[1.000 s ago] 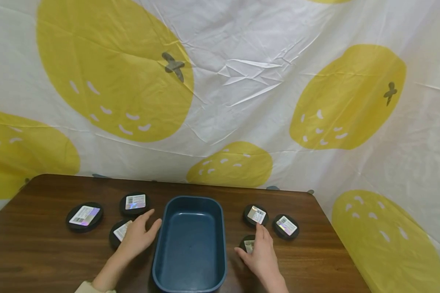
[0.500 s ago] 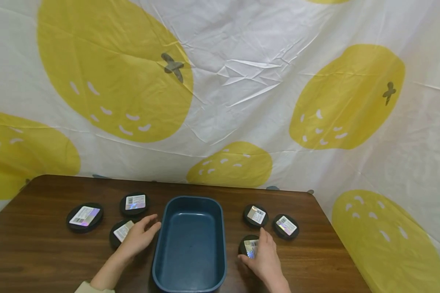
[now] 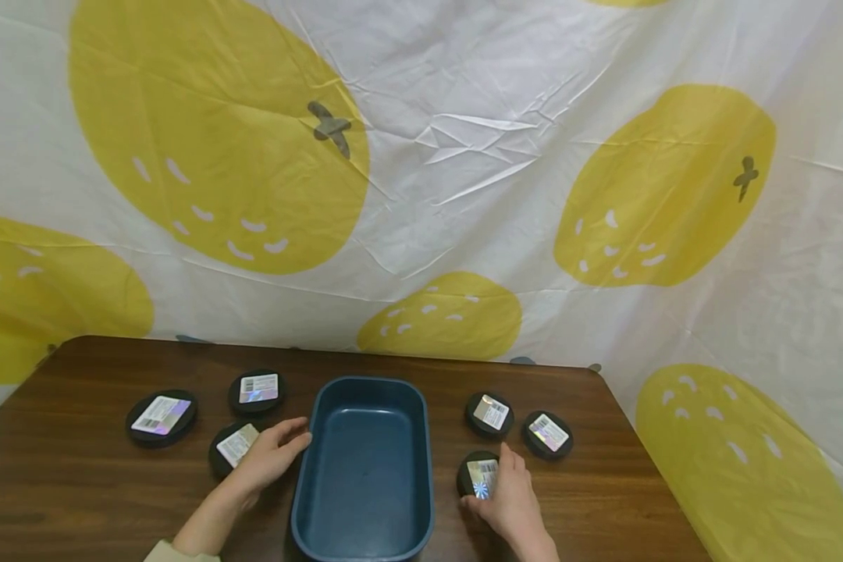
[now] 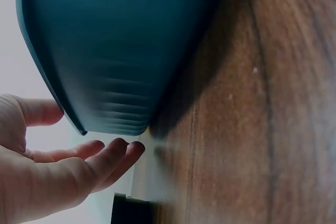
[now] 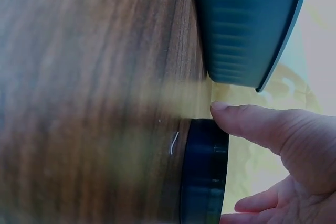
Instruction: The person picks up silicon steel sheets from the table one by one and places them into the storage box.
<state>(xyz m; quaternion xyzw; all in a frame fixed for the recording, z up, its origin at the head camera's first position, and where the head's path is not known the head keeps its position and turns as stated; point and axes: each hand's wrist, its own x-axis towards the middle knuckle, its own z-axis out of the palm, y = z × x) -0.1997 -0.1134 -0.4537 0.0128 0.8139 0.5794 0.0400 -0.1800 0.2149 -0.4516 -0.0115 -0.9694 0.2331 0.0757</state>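
A dark blue tub (image 3: 365,468) stands on the brown table (image 3: 77,468), seen from the side in both wrist views (image 4: 126,51) (image 5: 247,24). My left hand (image 3: 272,455) lies with relaxed fingers (image 4: 113,156) against the tub's left wall, partly over a black round tin (image 3: 230,449) with a white label. My right hand (image 3: 511,499) grips another labelled black tin (image 3: 479,474) right of the tub. In the right wrist view the thumb (image 5: 252,121) presses on that tin's edge (image 5: 205,177), with curled fingers on its other side.
Two more black tins (image 3: 161,416) (image 3: 256,390) lie at the left. Two others (image 3: 490,412) (image 3: 548,433) lie beyond my right hand. A white cloth with yellow fruit shapes (image 3: 421,179) hangs behind the table, whose right edge (image 3: 646,453) is close.
My right hand has drawn back off the near right tin's label and closed on its rim. My left hand has slid slightly toward the tub wall.
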